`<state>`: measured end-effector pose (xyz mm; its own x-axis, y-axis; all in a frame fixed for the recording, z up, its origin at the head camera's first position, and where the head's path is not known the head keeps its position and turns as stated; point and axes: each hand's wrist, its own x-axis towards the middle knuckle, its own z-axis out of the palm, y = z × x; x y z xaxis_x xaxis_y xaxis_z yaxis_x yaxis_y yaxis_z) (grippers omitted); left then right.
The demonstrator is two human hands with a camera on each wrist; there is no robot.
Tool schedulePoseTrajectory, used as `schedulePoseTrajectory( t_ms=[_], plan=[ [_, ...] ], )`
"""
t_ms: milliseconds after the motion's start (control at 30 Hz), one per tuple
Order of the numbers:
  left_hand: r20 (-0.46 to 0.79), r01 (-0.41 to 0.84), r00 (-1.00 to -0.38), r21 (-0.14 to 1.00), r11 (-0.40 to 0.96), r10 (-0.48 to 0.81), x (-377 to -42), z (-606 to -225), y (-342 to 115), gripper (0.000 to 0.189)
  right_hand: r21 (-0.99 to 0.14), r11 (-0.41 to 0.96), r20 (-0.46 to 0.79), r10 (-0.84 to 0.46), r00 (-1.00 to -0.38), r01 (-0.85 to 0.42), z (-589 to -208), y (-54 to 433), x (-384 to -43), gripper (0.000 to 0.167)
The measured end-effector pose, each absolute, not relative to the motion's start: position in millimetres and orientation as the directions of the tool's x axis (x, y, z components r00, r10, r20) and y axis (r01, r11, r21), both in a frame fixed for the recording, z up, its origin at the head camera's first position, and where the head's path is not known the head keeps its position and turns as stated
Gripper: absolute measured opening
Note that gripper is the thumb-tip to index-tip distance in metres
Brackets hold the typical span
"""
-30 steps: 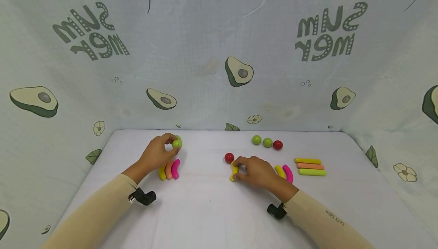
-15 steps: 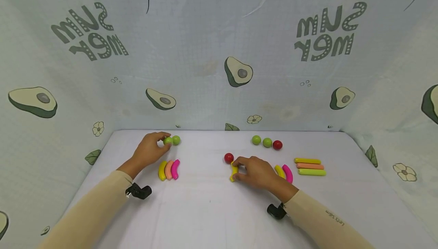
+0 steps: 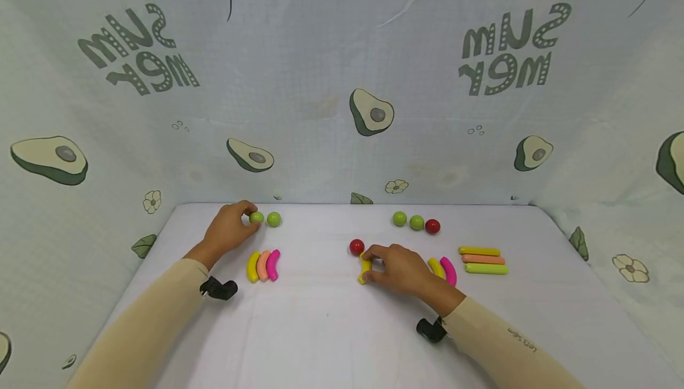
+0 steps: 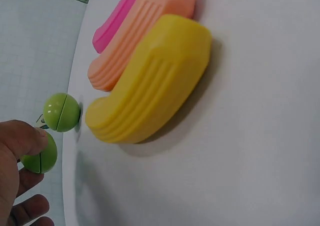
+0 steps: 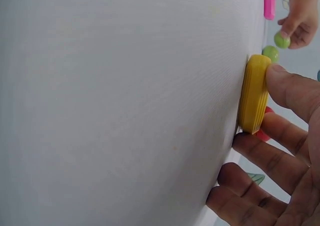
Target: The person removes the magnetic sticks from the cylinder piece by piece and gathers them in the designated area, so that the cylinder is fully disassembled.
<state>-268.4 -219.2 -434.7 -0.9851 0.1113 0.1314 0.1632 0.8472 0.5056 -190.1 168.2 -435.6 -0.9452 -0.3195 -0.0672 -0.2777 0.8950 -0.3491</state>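
My left hand [image 3: 231,228] pinches a small green ball [image 4: 41,156] with a seam, at the table's back left. A second green ball [image 3: 274,219] lies just to its right, apart from it. Nearer the front, a curved yellow stick [image 4: 155,81], an orange one [image 3: 263,265] and a pink one [image 3: 272,265] lie side by side. At the middle of the table, my right hand [image 3: 398,270] pinches another curved, ribbed yellow stick [image 5: 255,93] by its two ends, thumb at one and fingers at the other. A red ball [image 3: 357,247] sits right behind that stick.
Two green balls [image 3: 399,218] and a red ball [image 3: 432,226] stand in a row at the back right. Straight yellow, orange and green sticks [image 3: 486,268] lie stacked at right. Curved yellow and pink sticks [image 3: 449,271] lie partly behind my right wrist.
My left hand has moved left with one green ball, away from the second, opening a gap between them. The right hand stays on the yellow stick.
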Motion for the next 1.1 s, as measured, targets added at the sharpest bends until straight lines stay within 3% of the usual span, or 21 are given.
schedulePoseTrajectory(
  t_ms=[467,733,1100],
  plan=[
    [0.079,0.111,-0.993,0.476,0.873,0.083,-278.2,-448.2,-222.1,0.037,-0.352,0.894,-0.074,-0.321,-0.944,-0.277,-436.6,168.2,-189.1,0.040],
    [0.064,0.105,-0.994,0.493,0.863,0.085,-279.1,-448.6,-220.6,0.048,-0.341,0.900,-0.081,-0.315,-0.946,-0.270,-434.4,167.1,-188.9,0.040],
    [0.234,0.186,-0.969,0.467,0.865,0.082,-266.9,-433.0,-188.1,0.049,-0.331,0.905,-0.081,-0.310,-0.947,-0.268,-433.5,166.6,-189.0,0.040]
  ],
)
